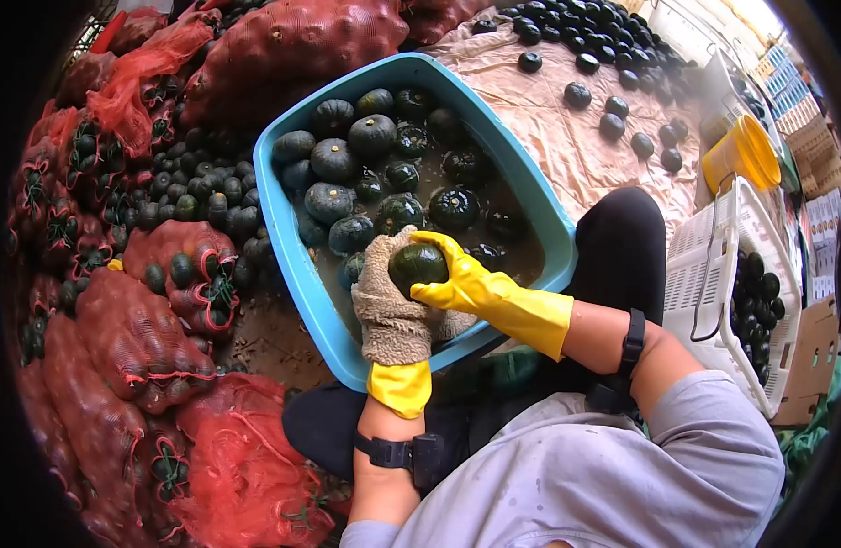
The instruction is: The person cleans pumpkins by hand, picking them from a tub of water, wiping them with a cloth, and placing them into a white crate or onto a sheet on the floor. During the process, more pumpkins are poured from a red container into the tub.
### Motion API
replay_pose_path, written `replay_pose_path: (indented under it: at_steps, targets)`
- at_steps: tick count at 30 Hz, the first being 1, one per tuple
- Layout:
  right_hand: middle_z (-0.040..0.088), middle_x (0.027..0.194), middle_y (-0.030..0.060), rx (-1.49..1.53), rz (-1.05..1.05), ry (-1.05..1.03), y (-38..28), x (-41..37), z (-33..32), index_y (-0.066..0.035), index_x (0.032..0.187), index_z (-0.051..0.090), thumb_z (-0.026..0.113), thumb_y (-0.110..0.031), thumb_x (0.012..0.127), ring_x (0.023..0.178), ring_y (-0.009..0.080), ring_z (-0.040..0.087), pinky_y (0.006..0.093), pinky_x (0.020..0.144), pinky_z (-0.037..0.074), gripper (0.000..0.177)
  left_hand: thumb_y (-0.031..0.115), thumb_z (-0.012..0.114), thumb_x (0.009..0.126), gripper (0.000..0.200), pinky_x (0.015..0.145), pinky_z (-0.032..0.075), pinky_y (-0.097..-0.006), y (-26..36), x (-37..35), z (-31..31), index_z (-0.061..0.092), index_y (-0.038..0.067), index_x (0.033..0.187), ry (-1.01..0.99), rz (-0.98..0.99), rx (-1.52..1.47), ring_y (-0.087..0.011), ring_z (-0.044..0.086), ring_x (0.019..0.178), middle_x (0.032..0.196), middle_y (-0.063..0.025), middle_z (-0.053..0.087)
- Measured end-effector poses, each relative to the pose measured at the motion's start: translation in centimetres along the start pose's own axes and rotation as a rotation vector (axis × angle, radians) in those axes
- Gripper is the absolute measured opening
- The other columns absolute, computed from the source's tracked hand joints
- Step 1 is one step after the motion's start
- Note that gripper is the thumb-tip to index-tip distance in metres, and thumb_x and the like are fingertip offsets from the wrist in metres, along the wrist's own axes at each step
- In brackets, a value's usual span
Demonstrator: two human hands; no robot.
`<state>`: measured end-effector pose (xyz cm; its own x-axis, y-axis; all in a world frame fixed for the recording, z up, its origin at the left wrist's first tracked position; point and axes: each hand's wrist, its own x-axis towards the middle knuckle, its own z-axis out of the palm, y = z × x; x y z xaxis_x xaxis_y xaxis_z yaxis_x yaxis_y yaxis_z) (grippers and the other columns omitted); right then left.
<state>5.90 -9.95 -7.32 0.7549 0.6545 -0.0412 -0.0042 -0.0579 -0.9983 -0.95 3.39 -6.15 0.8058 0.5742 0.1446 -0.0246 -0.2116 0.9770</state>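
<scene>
A small dark green kabocha squash [417, 268], wet and shiny, is held between my two hands over the near part of a blue tub [297, 274]. My left hand [389, 290], in a yellow rubber glove with a tan towelling cloth around it, is closed against the squash's left side. My right hand [470, 285], in a yellow rubber glove, grips it from the right, fingers over the top and thumb below. Several other squashes [373, 135] sit in the tub's murky water. The cloth hides my left fingers.
Red mesh sacks of squashes [119, 338] crowd the left, beside a loose pile [196, 183]. Many squashes [612, 126] lie on a beige sheet [493, 78] at the back right. A white crate [713, 247] and a yellow bucket [740, 155] stand at the right.
</scene>
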Motion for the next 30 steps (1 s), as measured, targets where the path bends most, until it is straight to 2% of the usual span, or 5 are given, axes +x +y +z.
replay_pose_path:
  at_steps: [2, 17, 28, 29, 30]
  targets:
    - [0.067, 0.135, 0.0159, 0.075, 0.123, -0.148, -2.1, 0.2, -1.6, -0.013, 0.152, 0.054, 0.090, -0.033, 0.081, 0.128, 0.0256, 0.065, 0.0395, 0.110, 0.052, 0.082, 0.030, 0.065, 0.099, 0.021, 0.074, 0.053, -0.0408, -5.4, 2.3, -1.2, 0.064, 0.011, 0.091, 0.115, -0.527, -0.697, -0.0244, 0.068, 0.079, 0.083, -0.0046, 0.068]
    - [0.067, 0.137, 0.0197, -1.472, 0.363, -0.075, 9.8, 7.8, -0.8, -0.023, 0.125, 0.078, 0.061, -0.030, 0.103, 0.124, 0.0458, 0.067, 0.0610, 0.092, 0.058, 0.029, 0.025, 0.059, 0.103, 0.030, 0.094, 0.060, -0.0458, 3.7, 1.4, 5.2, 0.076, 0.015, 0.126, -0.638, -0.096, 1.552, -0.0303, 0.076, 0.115, 0.125, -0.0132, 0.076]
    - [0.063, 0.152, 0.0169, -0.831, 0.603, 0.210, 20.9, 11.9, -3.7, -0.014, 0.140, 0.072, 0.066, -0.041, 0.100, 0.137, 0.0378, 0.063, 0.0515, 0.113, 0.051, 0.049, 0.028, 0.062, 0.102, 0.037, 0.107, 0.055, -0.0474, -0.2, 5.6, 9.4, 0.076, 0.014, 0.133, -0.583, -0.076, 1.580, -0.0328, 0.068, 0.130, 0.139, -0.0142, 0.072]
    - [0.065, 0.150, 0.0158, -1.117, 0.565, -0.540, 10.3, 10.3, -6.0, -0.013, 0.141, 0.071, 0.074, -0.034, 0.095, 0.138, 0.0390, 0.061, 0.0481, 0.117, 0.048, 0.051, 0.024, 0.065, 0.099, 0.034, 0.105, 0.056, -0.0474, -0.4, 5.8, 8.9, 0.079, 0.011, 0.127, -0.715, -0.141, 1.558, -0.0350, 0.070, 0.126, 0.133, -0.0163, 0.075]
    - [0.069, 0.144, 0.0180, -0.997, 0.437, -0.471, 9.4, 9.1, -6.8, -0.010, 0.143, 0.068, 0.085, -0.035, 0.087, 0.136, 0.0399, 0.062, 0.0434, 0.115, 0.048, 0.063, 0.023, 0.068, 0.095, 0.032, 0.104, 0.056, -0.0487, -3.2, 5.9, 7.3, 0.079, 0.009, 0.122, -0.801, 0.051, 1.495, -0.0375, 0.071, 0.120, 0.124, -0.0188, 0.076]
